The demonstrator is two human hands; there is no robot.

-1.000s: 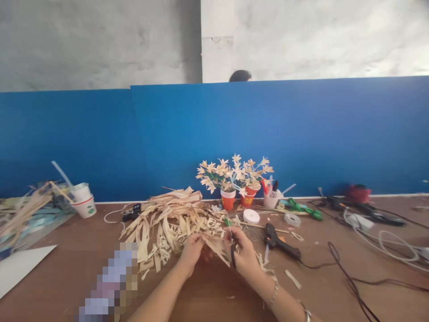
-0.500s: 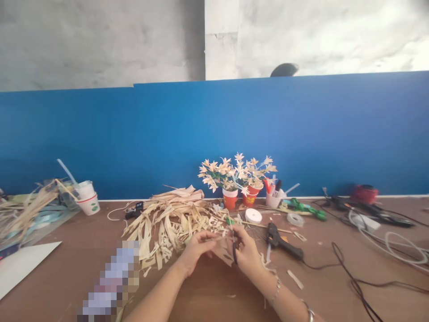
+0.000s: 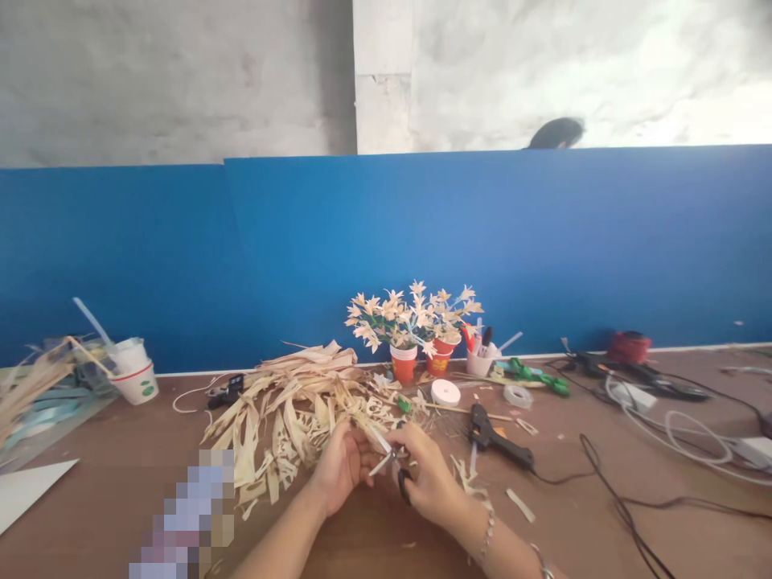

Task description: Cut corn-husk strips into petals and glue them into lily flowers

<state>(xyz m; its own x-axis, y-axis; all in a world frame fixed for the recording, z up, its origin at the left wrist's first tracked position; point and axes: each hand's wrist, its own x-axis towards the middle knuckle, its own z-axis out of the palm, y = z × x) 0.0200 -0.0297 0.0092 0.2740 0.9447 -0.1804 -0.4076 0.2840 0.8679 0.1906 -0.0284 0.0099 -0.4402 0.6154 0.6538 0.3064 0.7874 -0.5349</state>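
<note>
My right hand (image 3: 425,474) grips a pair of scissors (image 3: 393,457) with dark handles; the blades are spread apart and point toward my left hand. Close beside the blades, my left hand (image 3: 342,465) is closed with its fingers curled inward. What it pinches, if anything, is hidden. Just beyond both hands lies a heap of dry pale corn husks (image 3: 295,410), some with holes cut out of them. Small husk scraps (image 3: 471,479) are scattered by my right wrist.
Star-shaped husk flowers stand in red paper cups (image 3: 403,366) behind the heap. A white tape roll (image 3: 445,392), a black glue gun (image 3: 498,441) and cables (image 3: 621,490) lie to the right. A white cup (image 3: 137,386) stands left. A blue partition (image 3: 362,249) closes the back.
The scissors have turned leftward and their blades have spread. The pale husk piece between my hands no longer shows. The whole view has shifted slightly; a head behind the partition appears farther right.
</note>
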